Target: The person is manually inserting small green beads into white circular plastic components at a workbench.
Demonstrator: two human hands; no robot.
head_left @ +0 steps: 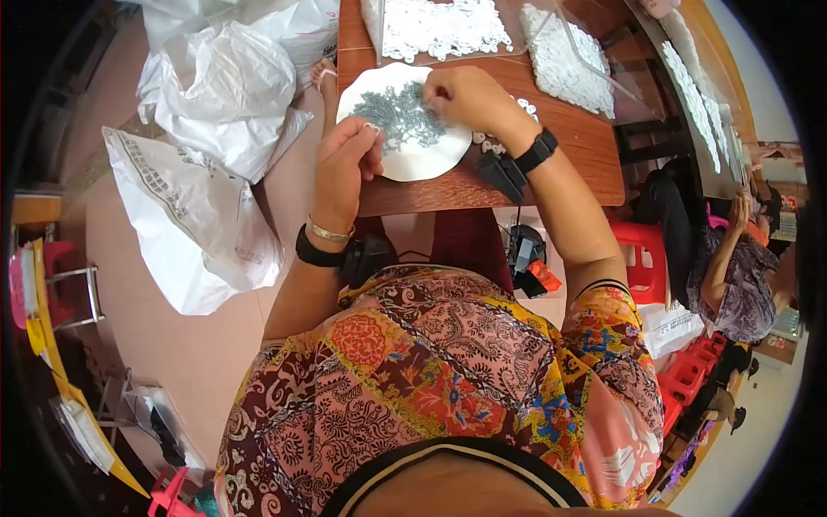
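Observation:
A white wavy-rimmed plate (431,166) rests at the table's near edge, with a pile of small grey metal pins, like nails or screws, (396,112) on it. At the plate's lower left, my left hand (346,155) is closed, pinching a small white plastic piece (372,127) between thumb and forefinger. Over the plate's right side, my right hand (469,102) is closed with its fingertips together beside the pins; what they hold, if anything, is too small to make out. Loose white pieces (493,145) lie on the table right of the plate, partly behind my right wrist.
Clear-walled bins of white pieces (444,30) (568,65) stand at the back of the brown table (586,155). White sacks (194,215) lie on the floor at left. A red stool (637,258) and a seated person (732,276) are at right. Another person's foot (324,76) shows beside the table.

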